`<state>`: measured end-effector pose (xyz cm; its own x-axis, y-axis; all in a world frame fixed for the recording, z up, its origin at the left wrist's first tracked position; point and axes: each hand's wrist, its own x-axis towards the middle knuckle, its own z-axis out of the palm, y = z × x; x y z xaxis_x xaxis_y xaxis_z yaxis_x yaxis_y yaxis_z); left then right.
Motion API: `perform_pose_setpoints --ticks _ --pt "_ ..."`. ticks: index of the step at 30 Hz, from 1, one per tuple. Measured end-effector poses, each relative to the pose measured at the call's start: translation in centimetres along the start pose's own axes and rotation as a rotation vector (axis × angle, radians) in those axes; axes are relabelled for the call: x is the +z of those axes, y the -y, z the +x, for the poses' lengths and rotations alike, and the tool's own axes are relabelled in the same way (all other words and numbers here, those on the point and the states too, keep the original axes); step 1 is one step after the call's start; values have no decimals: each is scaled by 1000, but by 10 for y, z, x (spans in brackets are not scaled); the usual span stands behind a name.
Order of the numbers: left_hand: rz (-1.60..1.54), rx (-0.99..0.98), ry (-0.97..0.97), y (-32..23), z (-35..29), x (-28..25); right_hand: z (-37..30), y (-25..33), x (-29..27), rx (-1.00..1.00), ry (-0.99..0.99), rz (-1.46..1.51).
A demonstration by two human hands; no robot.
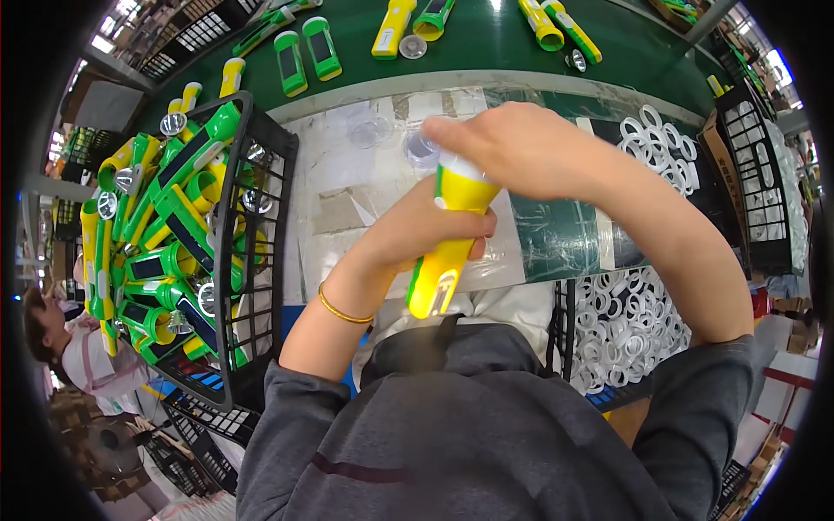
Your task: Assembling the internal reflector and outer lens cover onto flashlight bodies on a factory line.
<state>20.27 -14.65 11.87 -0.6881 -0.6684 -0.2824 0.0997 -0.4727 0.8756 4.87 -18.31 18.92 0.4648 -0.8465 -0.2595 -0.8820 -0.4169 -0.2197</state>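
Note:
A yellow and green flashlight [465, 193] is held tilted above the near edge of the work table, its wide head up and away from me. My left hand [439, 224] wraps round its body below the head. Over the head lies my right hand [499, 143], its fingers curled round the white rim; the fingertips are partly hidden. Just left of the flashlight head, clear round lenses [422, 149] rest on the table, with another faint clear disc [371, 133] farther left.
At left stands a black crate [252, 130] heaped with flashlights. White rings [656, 143] lie on the table at right, and many more rings [617, 330] fill a crate below. Beyond runs a green conveyor belt [486, 52] carrying several flashlights. A person [74, 339] is at far left.

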Motion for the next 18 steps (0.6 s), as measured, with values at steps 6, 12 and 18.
perform_pose_setpoints --ticks 6,12,18 --pt "-336 226 60 10 -17 -9 -24 -35 33 46 148 1021" --pt "-288 389 -154 12 -11 6 -72 28 115 -108 -2 1264" --pt "-252 431 -154 20 -5 1 -72 25 112 -18 90 1302"
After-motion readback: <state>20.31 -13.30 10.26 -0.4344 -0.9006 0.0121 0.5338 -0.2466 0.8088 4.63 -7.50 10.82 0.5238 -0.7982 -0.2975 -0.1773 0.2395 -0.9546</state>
